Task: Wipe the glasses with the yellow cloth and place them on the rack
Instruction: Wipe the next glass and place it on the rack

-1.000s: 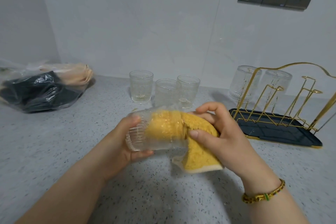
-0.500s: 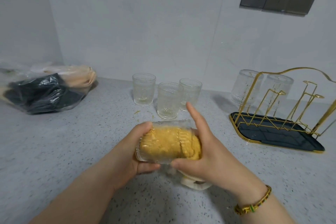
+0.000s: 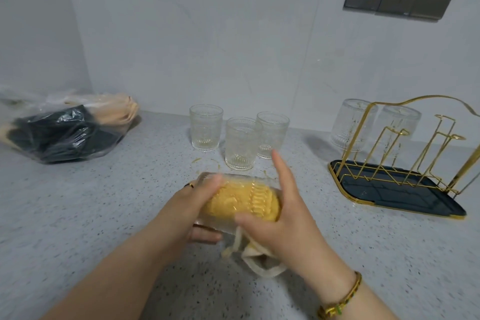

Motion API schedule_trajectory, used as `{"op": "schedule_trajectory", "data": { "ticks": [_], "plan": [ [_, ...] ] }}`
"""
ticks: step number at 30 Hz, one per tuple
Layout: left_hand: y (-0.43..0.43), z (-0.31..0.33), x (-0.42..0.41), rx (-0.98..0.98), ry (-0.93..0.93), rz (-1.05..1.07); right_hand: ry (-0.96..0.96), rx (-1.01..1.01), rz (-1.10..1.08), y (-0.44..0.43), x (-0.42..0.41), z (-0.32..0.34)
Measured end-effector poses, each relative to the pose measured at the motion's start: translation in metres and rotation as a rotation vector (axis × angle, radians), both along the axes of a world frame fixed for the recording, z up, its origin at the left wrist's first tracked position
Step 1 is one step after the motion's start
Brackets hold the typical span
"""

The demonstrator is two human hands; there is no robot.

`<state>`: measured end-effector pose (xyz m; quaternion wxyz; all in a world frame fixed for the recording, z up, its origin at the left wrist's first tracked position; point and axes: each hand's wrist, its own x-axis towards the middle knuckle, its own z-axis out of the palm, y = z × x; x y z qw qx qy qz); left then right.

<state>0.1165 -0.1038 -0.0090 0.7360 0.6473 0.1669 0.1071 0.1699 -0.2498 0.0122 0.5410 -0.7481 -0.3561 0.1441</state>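
Gold beaded bracelet [image 3: 337,307], small ring [image 3: 191,185]

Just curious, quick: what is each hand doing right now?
Left hand: grips the glass.
Right hand: at the yellow cloth; grip cannot be told.

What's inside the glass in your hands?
The yellow cloth fills the glass; its pale end hangs out under the right hand. The glass's mouth is hidden by that hand.

Home kitchen: speckled counter [image 3: 78,215], glass rack [image 3: 405,196]
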Motion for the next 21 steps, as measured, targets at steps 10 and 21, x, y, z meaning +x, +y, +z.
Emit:
{"op": "schedule_trajectory", "data": {
  "ticks": [10, 21],
  "plan": [
    [0.017, 0.003, -0.005, 0.043, -0.233, -0.229, 0.392, 0.287, -0.002, -0.007, 0.018, -0.003],
    [0.007, -0.006, 0.004, -0.155, -0.054, -0.12, -0.319, -0.067, 0.038, -0.002, 0.004, -0.008]
  ]
}}
